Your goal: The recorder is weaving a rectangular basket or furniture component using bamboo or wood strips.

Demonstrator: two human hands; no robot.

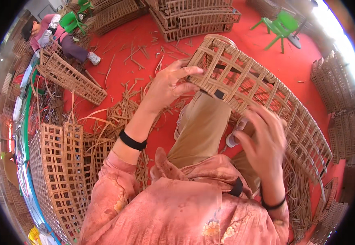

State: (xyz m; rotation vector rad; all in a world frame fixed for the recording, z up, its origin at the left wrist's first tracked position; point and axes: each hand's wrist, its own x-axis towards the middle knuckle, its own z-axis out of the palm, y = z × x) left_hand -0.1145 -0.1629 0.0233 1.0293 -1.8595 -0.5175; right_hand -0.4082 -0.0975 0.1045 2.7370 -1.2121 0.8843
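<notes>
A long woven basket (pixel 263 81) of brown strips with an open lattice lies tilted across my lap, running from upper middle to lower right. My left hand (pixel 171 83) pinches its upper left corner between thumb and fingers. Near the basket's close edge is my right hand (pixel 265 139), slightly blurred, its thumb spread away from bent fingers. Whether those fingertips touch the weave I cannot tell. Small dark patches show between the strips near the left corner.
Cut strips (pixel 124 106) litter the red floor (pixel 124 36). Lattice baskets (pixel 61 159) stand at left, others are stacked (pixel 193 18) at the back and right (pixel 334 81). A person (pixel 59 38) sits with a basket (pixel 73 77) at upper left. A green chair (pixel 281 26) stands upper right.
</notes>
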